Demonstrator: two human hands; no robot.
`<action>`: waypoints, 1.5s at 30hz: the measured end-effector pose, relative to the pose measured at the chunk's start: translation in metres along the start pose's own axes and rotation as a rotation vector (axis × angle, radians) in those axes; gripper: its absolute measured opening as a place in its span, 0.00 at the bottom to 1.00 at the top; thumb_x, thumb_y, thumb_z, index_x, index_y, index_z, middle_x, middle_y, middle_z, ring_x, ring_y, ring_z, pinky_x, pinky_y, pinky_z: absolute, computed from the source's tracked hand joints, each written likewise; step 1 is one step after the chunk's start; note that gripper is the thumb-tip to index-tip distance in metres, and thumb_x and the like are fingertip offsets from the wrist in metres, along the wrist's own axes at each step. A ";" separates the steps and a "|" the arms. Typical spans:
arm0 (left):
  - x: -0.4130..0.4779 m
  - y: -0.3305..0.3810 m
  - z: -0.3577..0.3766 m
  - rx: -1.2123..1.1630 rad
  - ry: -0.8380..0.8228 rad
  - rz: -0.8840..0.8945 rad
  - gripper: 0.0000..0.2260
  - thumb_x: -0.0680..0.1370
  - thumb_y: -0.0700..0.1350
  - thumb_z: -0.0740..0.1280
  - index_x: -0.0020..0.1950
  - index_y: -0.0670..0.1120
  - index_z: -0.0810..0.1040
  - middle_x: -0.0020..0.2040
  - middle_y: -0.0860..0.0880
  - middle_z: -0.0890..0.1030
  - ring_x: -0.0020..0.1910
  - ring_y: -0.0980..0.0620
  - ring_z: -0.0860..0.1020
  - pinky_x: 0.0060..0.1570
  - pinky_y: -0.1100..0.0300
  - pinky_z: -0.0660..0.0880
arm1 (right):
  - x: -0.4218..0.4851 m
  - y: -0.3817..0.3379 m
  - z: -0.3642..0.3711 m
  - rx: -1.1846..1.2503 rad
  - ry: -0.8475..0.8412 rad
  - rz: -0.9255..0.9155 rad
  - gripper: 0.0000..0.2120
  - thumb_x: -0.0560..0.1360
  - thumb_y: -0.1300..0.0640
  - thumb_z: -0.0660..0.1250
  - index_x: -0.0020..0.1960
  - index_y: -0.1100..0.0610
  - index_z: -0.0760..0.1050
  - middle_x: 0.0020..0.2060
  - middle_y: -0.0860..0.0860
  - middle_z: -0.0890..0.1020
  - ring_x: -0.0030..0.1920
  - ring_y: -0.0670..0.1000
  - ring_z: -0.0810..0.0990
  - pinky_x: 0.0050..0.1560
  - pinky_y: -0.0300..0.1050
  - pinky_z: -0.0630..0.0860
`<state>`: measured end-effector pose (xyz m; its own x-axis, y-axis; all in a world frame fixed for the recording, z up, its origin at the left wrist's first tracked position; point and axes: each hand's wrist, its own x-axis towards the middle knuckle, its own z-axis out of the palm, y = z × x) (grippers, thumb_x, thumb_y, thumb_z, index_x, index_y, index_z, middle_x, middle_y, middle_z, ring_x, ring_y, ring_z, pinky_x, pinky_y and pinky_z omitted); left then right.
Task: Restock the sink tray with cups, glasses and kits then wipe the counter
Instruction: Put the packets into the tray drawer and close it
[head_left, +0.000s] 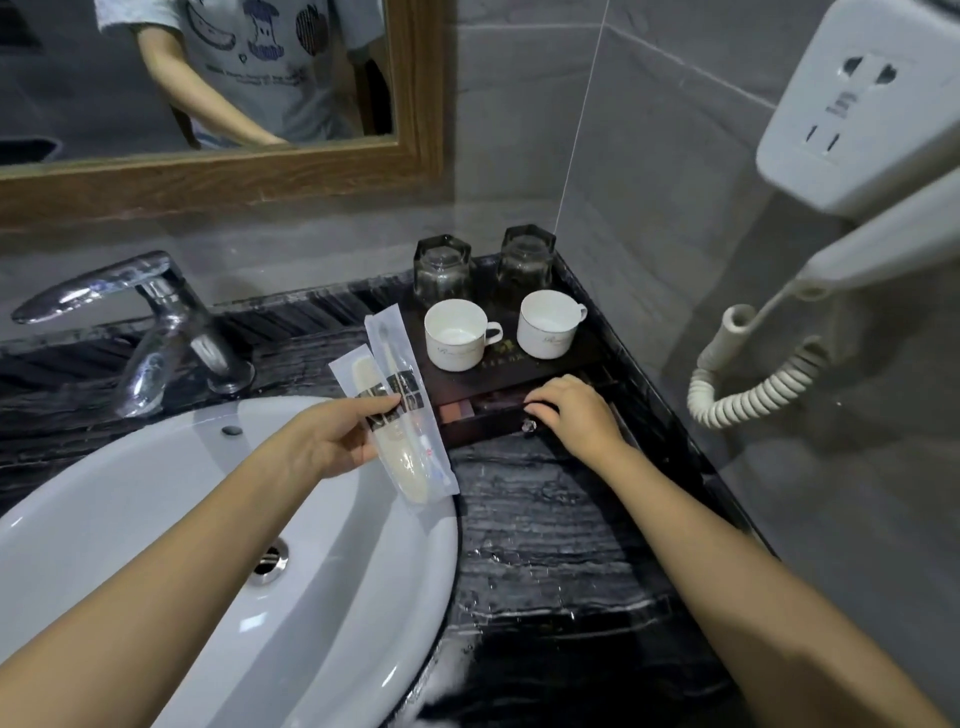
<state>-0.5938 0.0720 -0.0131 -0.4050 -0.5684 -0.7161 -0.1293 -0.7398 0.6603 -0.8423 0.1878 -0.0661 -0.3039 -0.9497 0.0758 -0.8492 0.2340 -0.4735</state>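
A dark wooden tray (540, 366) stands in the counter's back right corner. On it are two white cups (454, 335) (548, 323) and, behind them, two upturned dark glasses (441, 270) (525, 255). The tray's front drawer (483, 413) is pulled partly out. My right hand (569, 410) rests on the drawer's front edge, fingers curled over it by the small knob. My left hand (332, 441) holds two clear-wrapped kits (402, 410), a toothbrush and a comb, above the sink's right rim.
A white basin (182, 519) with a chrome faucet (156, 332) fills the left. The black marbled counter (550, 545) looks wet. A wall hair dryer (857, 119) with a coiled cord (748, 384) hangs at the right. A wood-framed mirror (218, 171) is behind.
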 end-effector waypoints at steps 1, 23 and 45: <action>0.001 -0.002 0.002 0.006 -0.004 0.000 0.02 0.73 0.37 0.68 0.41 0.43 0.78 0.28 0.49 0.84 0.27 0.55 0.82 0.24 0.63 0.78 | -0.001 0.000 0.001 0.003 0.005 0.000 0.11 0.76 0.55 0.66 0.54 0.58 0.82 0.50 0.54 0.83 0.54 0.54 0.76 0.55 0.44 0.71; -0.005 -0.038 0.066 0.130 -0.166 -0.036 0.03 0.74 0.36 0.66 0.43 0.43 0.78 0.30 0.48 0.84 0.29 0.54 0.83 0.27 0.60 0.80 | -0.067 0.014 -0.011 0.060 -0.010 0.008 0.09 0.75 0.56 0.68 0.51 0.57 0.83 0.48 0.53 0.85 0.53 0.53 0.77 0.56 0.45 0.72; -0.008 -0.065 0.092 0.110 -0.219 -0.046 0.03 0.73 0.36 0.67 0.43 0.43 0.79 0.31 0.48 0.84 0.30 0.54 0.83 0.32 0.58 0.81 | -0.110 -0.005 -0.029 0.253 0.012 0.161 0.13 0.77 0.54 0.64 0.57 0.57 0.81 0.54 0.51 0.83 0.57 0.49 0.78 0.60 0.44 0.73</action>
<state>-0.6650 0.1576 -0.0291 -0.5817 -0.4345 -0.6876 -0.2446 -0.7128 0.6573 -0.8171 0.2973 -0.0467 -0.4321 -0.9018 -0.0080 -0.6556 0.3202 -0.6838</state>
